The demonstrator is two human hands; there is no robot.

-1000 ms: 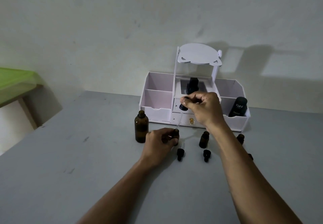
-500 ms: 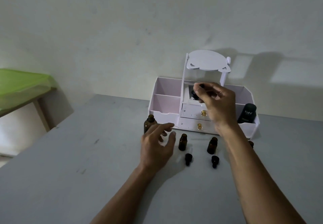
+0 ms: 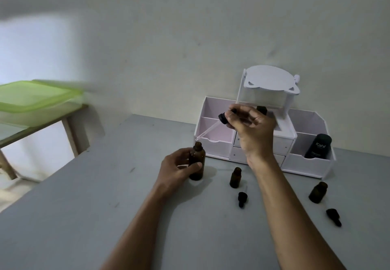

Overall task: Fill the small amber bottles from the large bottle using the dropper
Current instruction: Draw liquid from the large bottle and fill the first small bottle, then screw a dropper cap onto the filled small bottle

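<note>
While our left hand curls fingers and thumb round the body of the large bottle, which stands upright on the table, our right hand pinches the dropper by its black cap between thumb and fingertips. A second ago the left hand steadied the small amber bottle with the dropper over it. It has since let go, opened and shifted to the big one. We read that as one dose delivered and a refill beginning. The dropper's long axis slants, with the cap up and to the right in our fingers. Its glass tip points down and left, just above the open mouth and not yet inside. A second small bottle and loose dropper caps lie to the right, before the white organiser.
</note>
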